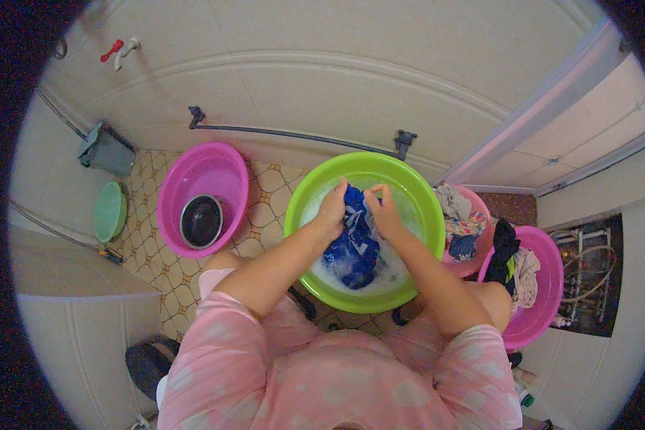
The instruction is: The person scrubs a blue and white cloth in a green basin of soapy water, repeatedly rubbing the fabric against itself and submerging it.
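A wet blue garment (355,244) with white markings hangs from both my hands into a large lime-green basin (312,281) of sudsy water (401,204). My left hand (332,208) is closed on the cloth's upper left edge. Opposite it, my right hand (384,210) pinches the upper right edge, with the fingers bent. The garment's lower part lies bunched in the foam near the basin's front side. Both forearms reach in over the near rim.
To the left, a pink basin (168,183) holds a dark round pot (201,221). Farther left are a small green basin (110,212) and a grey bucket (107,149). At right, a pale pink basin (478,206) and a bright pink basin (550,287) contain clothes. A pipe (294,135) runs along the wall.
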`<state>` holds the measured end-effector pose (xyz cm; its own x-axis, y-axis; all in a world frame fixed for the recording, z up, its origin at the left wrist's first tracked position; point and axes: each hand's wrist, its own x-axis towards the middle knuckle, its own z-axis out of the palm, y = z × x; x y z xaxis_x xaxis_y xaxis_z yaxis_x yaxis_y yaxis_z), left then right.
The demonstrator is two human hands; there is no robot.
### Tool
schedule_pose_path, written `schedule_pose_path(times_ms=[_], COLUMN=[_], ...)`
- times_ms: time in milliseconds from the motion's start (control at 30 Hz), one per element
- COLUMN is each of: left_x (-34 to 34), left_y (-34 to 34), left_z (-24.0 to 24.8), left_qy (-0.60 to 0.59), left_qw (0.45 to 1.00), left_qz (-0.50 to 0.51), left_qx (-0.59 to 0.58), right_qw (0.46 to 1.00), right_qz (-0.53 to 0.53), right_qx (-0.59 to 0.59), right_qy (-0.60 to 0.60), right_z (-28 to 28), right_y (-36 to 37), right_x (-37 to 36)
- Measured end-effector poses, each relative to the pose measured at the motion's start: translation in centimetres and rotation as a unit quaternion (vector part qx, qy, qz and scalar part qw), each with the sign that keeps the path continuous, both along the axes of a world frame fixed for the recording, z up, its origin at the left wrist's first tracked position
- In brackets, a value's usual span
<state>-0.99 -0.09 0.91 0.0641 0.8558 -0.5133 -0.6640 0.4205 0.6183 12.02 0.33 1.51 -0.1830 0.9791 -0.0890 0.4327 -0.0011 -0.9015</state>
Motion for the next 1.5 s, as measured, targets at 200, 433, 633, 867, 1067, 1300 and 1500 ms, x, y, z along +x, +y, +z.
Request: schedule_pose_path(times_ms=[200, 433, 633, 867, 1067, 1300, 1500], left_x=[-2.1, -4.2, -3.7, -1.1, -0.8, -0.3, 0.9], left_y=[0.2, -0.1, -0.8, -1.8, -2.1, 0.5, 0.0], left_z=[3.6, 4.1, 1.1, 0.0, -3.2, -7.2, -1.1], left_qy=[0.016, 0.060, 0.470, 0.686, 0.773, 0.634, 0.126], left_qw=[0.998, 0.988, 0.814, 0.652, 0.524, 0.664, 0.989], left_qz=[0.010, -0.051, -0.225, -0.208, -0.296, -0.348, -0.037], left_qx=[0.065, 0.135, 0.256, 0.247, 0.203, 0.190, 0.062], right_qw=[0.861, 0.888, 0.904, 0.974, 0.945, 0.983, 0.990], right_qz=[0.016, 0.112, -0.015, 0.086, 0.135, -0.040, -0.095], right_qx=[-0.421, -0.359, -0.219, 0.185, 0.120, 0.053, 0.093], right_qy=[0.285, 0.266, 0.367, -0.099, -0.271, -0.171, 0.037], right_z=[0.2, 2.9, 5.6, -2.4, -6.0, -7.5, -2.6], right_y=[0.5, 0.7, 2.7, 2.6, 1.1, 2.5, -1.2], right_x=[4.1, 5.2, 5.7, 4.5, 2.8, 1.9, -2.1])
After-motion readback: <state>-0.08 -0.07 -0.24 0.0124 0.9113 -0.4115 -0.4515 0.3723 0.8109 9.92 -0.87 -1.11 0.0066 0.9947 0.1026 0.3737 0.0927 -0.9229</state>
